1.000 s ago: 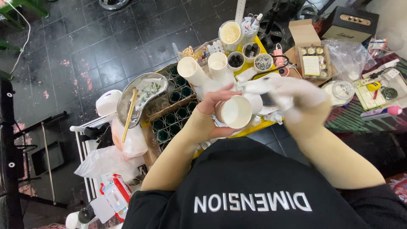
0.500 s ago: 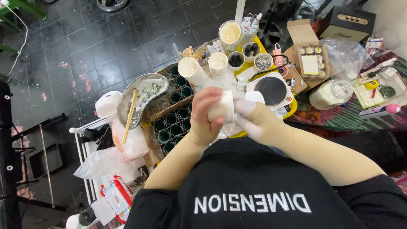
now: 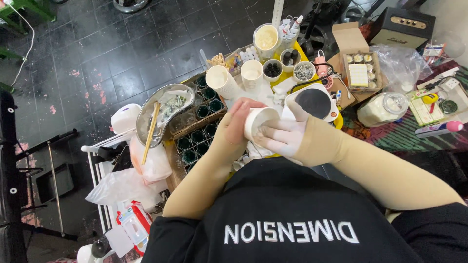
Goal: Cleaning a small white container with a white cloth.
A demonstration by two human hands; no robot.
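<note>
Two hands: both meet on one white cup (image 3: pixel 260 122), just above the desk's (image 3: pixel 287 80) near edge
Left hand (image 3: pixel 237 127): grip wrapped round the cup's side, holding it tilted, mouth turned toward the right hand
Right hand (image 3: pixel 282 137): white-gloved, fingers (image 3: pixel 263 141) at the cup's mouth; grip on it, how firmly I cannot tell
Cup: held in the air, in front of the black-shirted chest
Paper cups (image 3: pixel 220 80): stacked, lying just beyond the hands; another stack (image 3: pixel 252 73) upright beside them
Scale (image 3: pixel 314 103): round black top, just right of the cup
Green glasses (image 3: pixel 197 139): in a crate left of the hands
Steel bowl (image 3: pixel 163 113): on the crate's left, stick (image 3: pixel 150 132) resting in it
Jar (image 3: pixel 382 108): white contents, far right
</note>
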